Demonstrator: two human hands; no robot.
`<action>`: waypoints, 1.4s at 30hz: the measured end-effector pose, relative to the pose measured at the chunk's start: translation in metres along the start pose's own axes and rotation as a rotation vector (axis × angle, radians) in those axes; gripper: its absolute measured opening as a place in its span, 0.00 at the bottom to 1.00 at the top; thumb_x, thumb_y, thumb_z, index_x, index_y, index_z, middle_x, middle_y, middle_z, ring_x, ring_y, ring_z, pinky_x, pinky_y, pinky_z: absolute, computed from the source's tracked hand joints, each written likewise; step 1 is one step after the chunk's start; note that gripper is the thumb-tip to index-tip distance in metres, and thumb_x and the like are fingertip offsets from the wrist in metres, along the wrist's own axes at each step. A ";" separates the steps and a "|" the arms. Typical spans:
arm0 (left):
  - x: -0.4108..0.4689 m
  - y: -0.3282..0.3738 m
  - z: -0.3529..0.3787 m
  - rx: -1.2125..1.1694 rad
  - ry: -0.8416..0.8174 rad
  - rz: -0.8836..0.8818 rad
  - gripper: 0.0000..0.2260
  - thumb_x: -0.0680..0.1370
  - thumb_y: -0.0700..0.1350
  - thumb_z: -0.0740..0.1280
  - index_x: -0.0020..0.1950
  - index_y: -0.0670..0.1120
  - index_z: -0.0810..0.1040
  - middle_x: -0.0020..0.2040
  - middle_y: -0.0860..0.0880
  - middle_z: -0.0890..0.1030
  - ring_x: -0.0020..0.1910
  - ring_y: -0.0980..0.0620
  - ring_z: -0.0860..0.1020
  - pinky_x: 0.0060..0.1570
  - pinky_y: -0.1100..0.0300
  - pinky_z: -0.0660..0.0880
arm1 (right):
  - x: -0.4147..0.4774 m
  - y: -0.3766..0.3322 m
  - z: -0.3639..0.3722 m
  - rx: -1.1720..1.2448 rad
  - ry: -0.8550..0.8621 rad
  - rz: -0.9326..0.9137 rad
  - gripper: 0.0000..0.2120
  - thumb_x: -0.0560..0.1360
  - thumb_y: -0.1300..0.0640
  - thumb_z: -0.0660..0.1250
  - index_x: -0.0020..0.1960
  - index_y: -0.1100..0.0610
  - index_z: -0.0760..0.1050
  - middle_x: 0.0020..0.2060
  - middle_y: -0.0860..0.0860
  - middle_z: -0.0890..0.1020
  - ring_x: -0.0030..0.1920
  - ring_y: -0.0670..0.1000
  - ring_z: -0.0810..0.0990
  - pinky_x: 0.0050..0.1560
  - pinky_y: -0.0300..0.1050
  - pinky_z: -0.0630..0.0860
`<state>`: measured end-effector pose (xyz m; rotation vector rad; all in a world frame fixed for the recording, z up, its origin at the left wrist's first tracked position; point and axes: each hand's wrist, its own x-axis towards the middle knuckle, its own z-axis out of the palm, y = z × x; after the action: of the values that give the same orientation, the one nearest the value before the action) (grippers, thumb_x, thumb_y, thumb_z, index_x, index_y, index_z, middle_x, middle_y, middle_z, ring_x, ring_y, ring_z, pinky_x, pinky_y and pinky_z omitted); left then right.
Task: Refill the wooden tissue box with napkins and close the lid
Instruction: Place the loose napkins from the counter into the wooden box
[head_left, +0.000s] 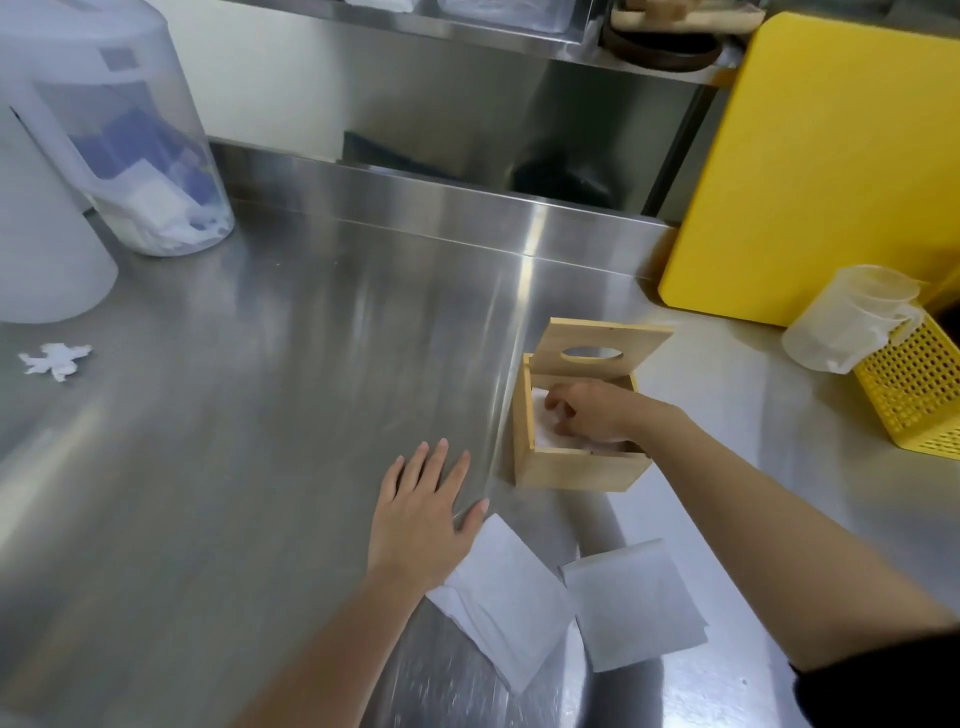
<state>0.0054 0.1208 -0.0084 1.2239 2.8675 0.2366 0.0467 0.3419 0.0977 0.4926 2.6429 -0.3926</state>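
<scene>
The wooden tissue box (571, 467) stands on the steel counter, right of centre. Its lid (597, 345), with an oval slot, is tipped up at the back. My right hand (589, 410) reaches inside the box, fingers curled and pressing on the white napkins (540, 415) in it. My left hand (423, 506) lies flat on the counter to the box's left, fingers spread and holding nothing. Two folded white napkin stacks lie in front of the box, one (506, 597) just below my left hand, the other (634, 603) to its right.
A yellow cutting board (810, 166) leans at the back right. A yellow perforated basket (919, 389) with a clear plastic jug (852, 317) stands at the right. A clear lidded container (140, 145) and a white tub (41, 239) stand back left. A crumpled paper scrap (54, 361) lies left.
</scene>
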 end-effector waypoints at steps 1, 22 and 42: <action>0.000 0.000 0.000 -0.004 0.010 0.000 0.26 0.76 0.61 0.50 0.66 0.49 0.73 0.67 0.46 0.75 0.66 0.45 0.72 0.66 0.50 0.57 | 0.002 -0.002 0.000 -0.021 -0.009 0.017 0.15 0.78 0.58 0.60 0.65 0.57 0.71 0.59 0.55 0.79 0.58 0.56 0.76 0.61 0.49 0.73; -0.001 0.000 -0.001 -0.013 -0.030 0.037 0.33 0.73 0.65 0.38 0.75 0.52 0.56 0.77 0.48 0.58 0.76 0.48 0.53 0.74 0.50 0.47 | -0.086 -0.049 0.113 0.156 0.683 -0.109 0.04 0.67 0.66 0.70 0.33 0.64 0.78 0.28 0.57 0.78 0.30 0.58 0.77 0.30 0.38 0.64; -0.001 0.000 -0.004 -0.028 -0.070 0.090 0.27 0.79 0.59 0.48 0.75 0.49 0.55 0.77 0.45 0.56 0.76 0.46 0.52 0.74 0.49 0.47 | -0.105 -0.027 0.069 0.148 0.600 -0.060 0.05 0.69 0.64 0.72 0.36 0.65 0.79 0.35 0.60 0.82 0.40 0.61 0.77 0.43 0.46 0.66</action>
<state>0.0052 0.1194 -0.0041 1.3304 2.7448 0.2292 0.1495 0.2649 0.0905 0.6631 3.2264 -0.5276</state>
